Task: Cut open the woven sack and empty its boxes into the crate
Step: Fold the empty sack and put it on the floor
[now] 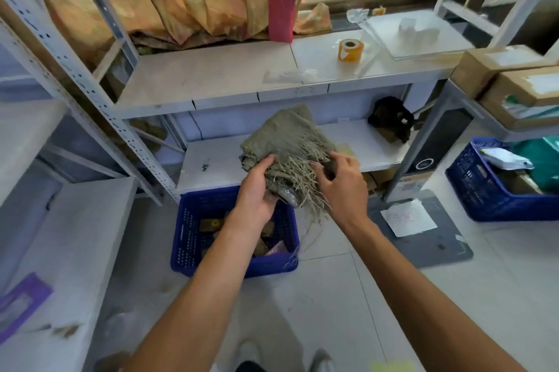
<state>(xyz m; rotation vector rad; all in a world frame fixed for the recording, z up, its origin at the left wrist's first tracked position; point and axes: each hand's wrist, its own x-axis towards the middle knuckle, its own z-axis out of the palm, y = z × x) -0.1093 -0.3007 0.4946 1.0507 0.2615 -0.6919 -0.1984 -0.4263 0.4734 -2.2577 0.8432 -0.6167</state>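
Head view: one woven sack point(287, 141), bunched and frayed, held above one blue crate point(187, 232) with several boxes point(209, 225) inside, count unclear. Left hand point(257, 190) clenched on sack's lower fold; right hand point(341, 184) gripping frayed edge. Second blue crate point(478, 187) well apart, far right. One yellow tape roll point(351, 50) on shelf point(211, 78).

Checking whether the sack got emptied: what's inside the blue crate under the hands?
The blue crate holds several brownish boxes and something pink near its front corner. The left hand and forearm cover the middle, so a full count isn't possible.
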